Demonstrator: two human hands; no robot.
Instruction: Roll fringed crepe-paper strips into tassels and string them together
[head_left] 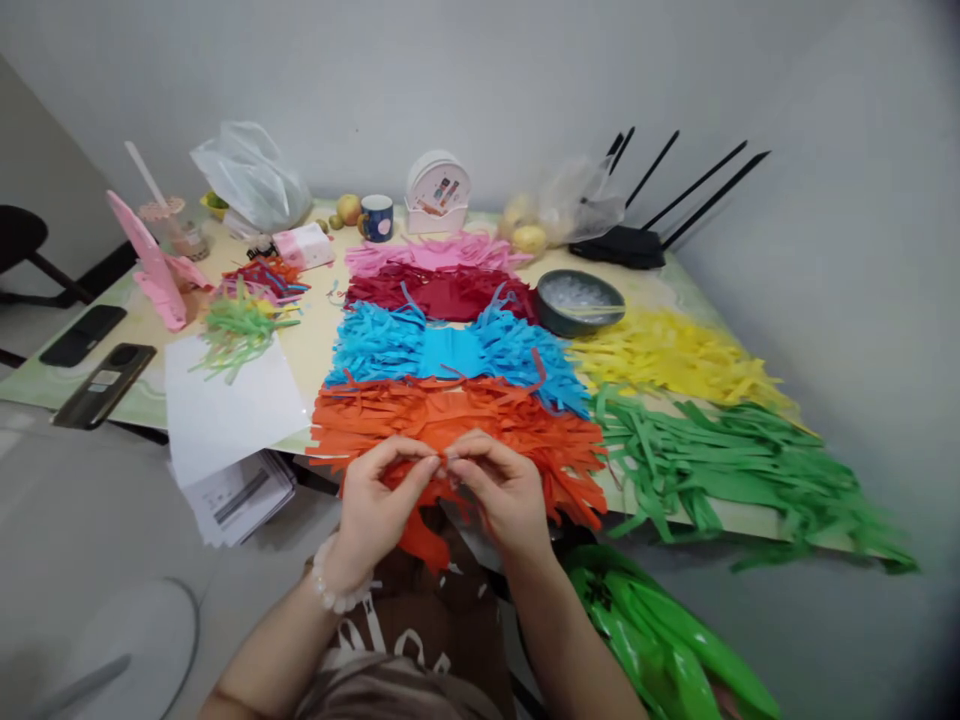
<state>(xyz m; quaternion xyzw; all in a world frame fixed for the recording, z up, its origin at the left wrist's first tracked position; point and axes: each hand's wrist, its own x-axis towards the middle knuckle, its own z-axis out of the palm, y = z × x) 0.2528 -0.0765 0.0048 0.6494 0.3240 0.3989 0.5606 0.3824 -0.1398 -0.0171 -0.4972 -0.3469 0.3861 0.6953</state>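
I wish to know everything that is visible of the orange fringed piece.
The orange fringed piece looks like soft, thin fabric or paper, with a smoother middle and many loose, uneven strips to the left and right. It lies spread at the near side of the table, next to the blue fringed piece, some orange material drooping past the edge. The left hand and right hand hide part of its near middle and seem to pinch it.
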